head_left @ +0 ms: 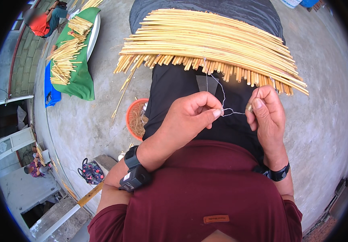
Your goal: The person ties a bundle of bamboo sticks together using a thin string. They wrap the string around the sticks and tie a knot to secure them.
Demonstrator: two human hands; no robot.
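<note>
A row of pale straw-coloured stalks [210, 36] lies across my dark-trousered lap and a dark padded surface [141, 12], with thin string [222, 86] hanging from its near edge. My left hand [194, 119] pinches the string between thumb and forefinger just below the stalks. The string loops across toward my right hand [266, 113], which is closed in a pinch on a thin needle [256, 92], pointing up near the stalks' right part. A brass-coloured thimble-like band [249, 107] sits on one of the right fingers.
An orange basket of fibres [135, 121] stands left of my legs. Further left are stalk bundles on a green cloth [85, 76], a blue crate [52, 90], a floral bag [91, 171] and a wooden bar [88, 195]. A person in red [39, 26] and another in purple [37, 169] are at the far left.
</note>
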